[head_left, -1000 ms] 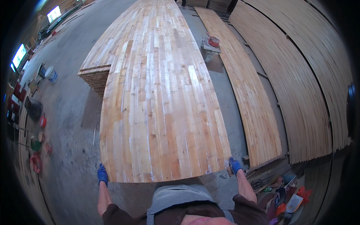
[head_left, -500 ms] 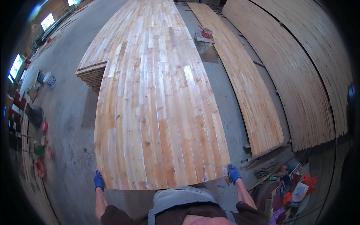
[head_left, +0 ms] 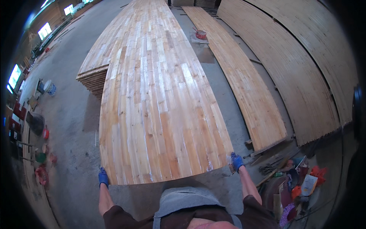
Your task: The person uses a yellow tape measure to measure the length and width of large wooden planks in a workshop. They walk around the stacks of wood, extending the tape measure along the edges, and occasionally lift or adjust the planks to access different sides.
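There's a broad tan wooden panel (head_left: 164, 118), knotty, its narrow strips streaked white along the seams, running lengthwise away from the blue-gloved left hand (head_left: 103, 178) and blue-gloved right hand (head_left: 237, 162), whose fingers pinch its near corners. That near end juts past a stack of brown boards (head_left: 93, 81).

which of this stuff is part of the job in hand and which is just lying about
Part of the job:
wide light-brown panel of joined wood strips, held at its near corners
blue-gloved left hand and blue-gloved right hand

Apparently just lying about:
round white bucket with blue markings
dark rounded container, far left
crumpled orange-red item, lower right, material unclear
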Demonstrator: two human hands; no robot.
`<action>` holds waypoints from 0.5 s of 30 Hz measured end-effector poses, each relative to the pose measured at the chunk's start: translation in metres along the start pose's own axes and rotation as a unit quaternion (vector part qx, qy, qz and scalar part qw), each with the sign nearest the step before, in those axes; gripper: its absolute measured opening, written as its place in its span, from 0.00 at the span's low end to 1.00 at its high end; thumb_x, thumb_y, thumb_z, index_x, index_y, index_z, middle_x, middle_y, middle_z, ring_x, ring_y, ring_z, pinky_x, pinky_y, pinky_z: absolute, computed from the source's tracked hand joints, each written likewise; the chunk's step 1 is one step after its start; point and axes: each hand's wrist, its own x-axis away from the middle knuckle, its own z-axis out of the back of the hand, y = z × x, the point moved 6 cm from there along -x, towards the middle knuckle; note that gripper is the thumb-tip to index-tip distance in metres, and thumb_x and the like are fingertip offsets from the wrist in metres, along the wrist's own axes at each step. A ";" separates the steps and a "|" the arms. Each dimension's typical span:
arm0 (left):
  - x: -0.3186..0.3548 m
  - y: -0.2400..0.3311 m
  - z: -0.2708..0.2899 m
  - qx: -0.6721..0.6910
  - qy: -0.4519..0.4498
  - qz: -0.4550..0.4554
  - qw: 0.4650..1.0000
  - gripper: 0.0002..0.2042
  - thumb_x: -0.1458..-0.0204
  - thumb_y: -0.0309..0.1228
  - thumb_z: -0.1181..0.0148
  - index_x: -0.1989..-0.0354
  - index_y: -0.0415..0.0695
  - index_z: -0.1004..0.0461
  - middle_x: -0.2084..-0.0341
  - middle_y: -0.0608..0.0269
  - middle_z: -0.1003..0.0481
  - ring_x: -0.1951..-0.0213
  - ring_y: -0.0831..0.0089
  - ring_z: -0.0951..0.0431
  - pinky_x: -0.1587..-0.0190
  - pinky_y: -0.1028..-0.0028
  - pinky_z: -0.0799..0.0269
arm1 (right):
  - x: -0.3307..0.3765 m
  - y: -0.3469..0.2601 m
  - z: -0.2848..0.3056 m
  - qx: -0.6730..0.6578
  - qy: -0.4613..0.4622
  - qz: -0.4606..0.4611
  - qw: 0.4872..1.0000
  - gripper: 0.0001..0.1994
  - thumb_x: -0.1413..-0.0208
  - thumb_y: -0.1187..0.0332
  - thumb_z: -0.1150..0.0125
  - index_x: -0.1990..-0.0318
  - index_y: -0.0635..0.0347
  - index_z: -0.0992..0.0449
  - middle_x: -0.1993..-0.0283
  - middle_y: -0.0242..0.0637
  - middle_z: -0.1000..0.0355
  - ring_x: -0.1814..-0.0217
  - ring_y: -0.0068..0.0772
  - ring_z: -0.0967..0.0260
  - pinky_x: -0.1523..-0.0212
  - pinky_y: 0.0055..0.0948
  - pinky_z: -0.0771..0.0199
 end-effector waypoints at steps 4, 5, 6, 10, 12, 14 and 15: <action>0.020 0.016 -0.013 0.013 -0.044 -0.023 0.999 0.36 0.37 0.58 0.61 0.56 0.30 0.24 0.69 0.48 0.20 0.67 0.66 0.23 0.62 0.62 0.28 | 0.006 0.039 -0.002 -0.195 -0.046 -0.095 0.975 0.27 0.35 0.48 0.56 0.68 0.64 0.22 0.81 0.42 0.28 0.81 0.38 0.29 0.80 0.39 0.32; 0.023 0.017 0.001 -0.045 -0.014 -0.011 0.999 0.35 0.37 0.57 0.61 0.57 0.30 0.23 0.70 0.52 0.20 0.67 0.68 0.23 0.63 0.64 0.27 | 0.006 0.043 -0.005 -0.094 0.007 -0.095 0.991 0.26 0.35 0.47 0.56 0.74 0.59 0.25 0.85 0.38 0.33 0.88 0.32 0.35 0.88 0.34 0.38; 0.023 0.025 0.003 -0.029 -0.026 -0.006 0.999 0.35 0.37 0.57 0.61 0.57 0.30 0.23 0.69 0.53 0.20 0.67 0.68 0.23 0.63 0.64 0.27 | 0.002 0.054 -0.012 -0.110 -0.019 -0.094 0.989 0.26 0.35 0.47 0.56 0.74 0.60 0.25 0.86 0.37 0.33 0.88 0.32 0.35 0.87 0.34 0.38; 0.026 0.046 0.006 -0.009 -0.053 0.035 0.998 0.35 0.38 0.58 0.60 0.56 0.32 0.23 0.66 0.55 0.20 0.66 0.69 0.23 0.61 0.66 0.27 | -0.009 0.098 -0.026 -0.075 -0.041 -0.094 0.992 0.25 0.34 0.51 0.56 0.69 0.66 0.23 0.81 0.41 0.29 0.81 0.37 0.29 0.79 0.37 0.32; 0.033 0.050 0.016 0.025 -0.043 0.048 0.998 0.35 0.38 0.58 0.60 0.55 0.33 0.23 0.66 0.55 0.20 0.66 0.68 0.22 0.60 0.67 0.26 | 0.006 0.074 -0.027 -0.056 -0.059 -0.070 0.994 0.24 0.34 0.53 0.56 0.65 0.67 0.22 0.78 0.43 0.27 0.76 0.39 0.27 0.74 0.38 0.29; 0.034 0.050 0.020 0.043 -0.027 0.032 0.998 0.36 0.38 0.60 0.61 0.55 0.32 0.23 0.66 0.53 0.20 0.65 0.67 0.22 0.60 0.66 0.27 | 0.019 0.035 -0.010 -0.036 -0.058 -0.041 0.997 0.23 0.34 0.55 0.56 0.61 0.68 0.23 0.73 0.43 0.25 0.70 0.34 0.28 0.68 0.38 0.28; 0.030 0.050 0.022 0.017 -0.027 0.031 0.999 0.37 0.38 0.61 0.62 0.55 0.31 0.23 0.65 0.51 0.20 0.64 0.67 0.23 0.60 0.65 0.27 | 0.023 0.030 -0.007 -0.038 -0.053 -0.015 0.998 0.23 0.34 0.55 0.55 0.61 0.68 0.23 0.71 0.43 0.24 0.68 0.32 0.28 0.66 0.38 0.28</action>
